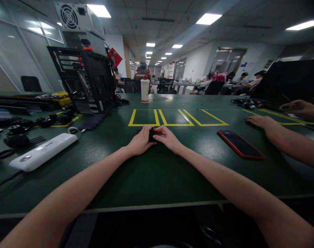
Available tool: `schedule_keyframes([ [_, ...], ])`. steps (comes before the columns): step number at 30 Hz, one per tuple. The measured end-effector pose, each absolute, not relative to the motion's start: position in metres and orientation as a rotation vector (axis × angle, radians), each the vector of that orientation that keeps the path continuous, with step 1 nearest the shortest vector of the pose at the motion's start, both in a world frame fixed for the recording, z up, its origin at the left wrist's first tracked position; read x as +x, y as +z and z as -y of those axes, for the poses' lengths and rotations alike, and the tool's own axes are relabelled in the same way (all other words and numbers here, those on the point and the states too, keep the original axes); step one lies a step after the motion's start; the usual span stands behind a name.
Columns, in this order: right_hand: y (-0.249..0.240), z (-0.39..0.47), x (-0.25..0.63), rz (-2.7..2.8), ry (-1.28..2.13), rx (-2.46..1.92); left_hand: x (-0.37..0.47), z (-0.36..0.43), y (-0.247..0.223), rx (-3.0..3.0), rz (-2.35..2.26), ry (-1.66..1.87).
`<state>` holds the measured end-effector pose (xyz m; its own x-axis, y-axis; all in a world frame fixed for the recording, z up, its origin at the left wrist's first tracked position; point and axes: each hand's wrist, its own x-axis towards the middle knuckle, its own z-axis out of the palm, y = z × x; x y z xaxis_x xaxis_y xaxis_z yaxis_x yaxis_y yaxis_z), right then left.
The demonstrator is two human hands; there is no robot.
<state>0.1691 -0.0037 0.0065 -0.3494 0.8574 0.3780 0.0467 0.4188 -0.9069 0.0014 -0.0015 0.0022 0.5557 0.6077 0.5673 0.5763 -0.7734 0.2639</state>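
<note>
Near the middle of the green table [151, 172], a small black object [151, 135] sits between my two hands; its kind is too small and covered to make out. My left hand [141, 140] is closed around its left side, the fingers partly hiding it. From the right, the thumb and fingers of my right hand [167, 138] pinch its edge. Just beyond my hands, yellow tape outlines [159, 124] mark the tabletop.
At left stand an open black computer case [87, 79] and a white power strip [45, 151] with cables. A white bottle [144, 90] is at the back. Right lie an orange-edged phone [241, 144] and another person's hand [262, 123]; their other hand [301, 109] is raised.
</note>
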Motion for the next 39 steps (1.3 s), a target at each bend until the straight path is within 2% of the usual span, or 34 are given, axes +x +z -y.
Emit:
schedule_keyframes([
  [26, 0.0068, 0.0019, 0.1707, 1.601, 1.277, -0.837, 0.0008, 0.0025, 0.0029, 2.729, -1.072, 0.990],
  [31, 0.0067, 0.0061, 0.1728, 1.644, 1.253, -0.754, 0.0004, 0.0018, 0.0021, 2.736, -1.060, 0.999],
  [39, 0.0077, 0.0089, 0.1707, 1.654, 1.155, -0.850, 0.0016, 0.0017, 0.0017, 2.731, -1.070, 1.012],
])
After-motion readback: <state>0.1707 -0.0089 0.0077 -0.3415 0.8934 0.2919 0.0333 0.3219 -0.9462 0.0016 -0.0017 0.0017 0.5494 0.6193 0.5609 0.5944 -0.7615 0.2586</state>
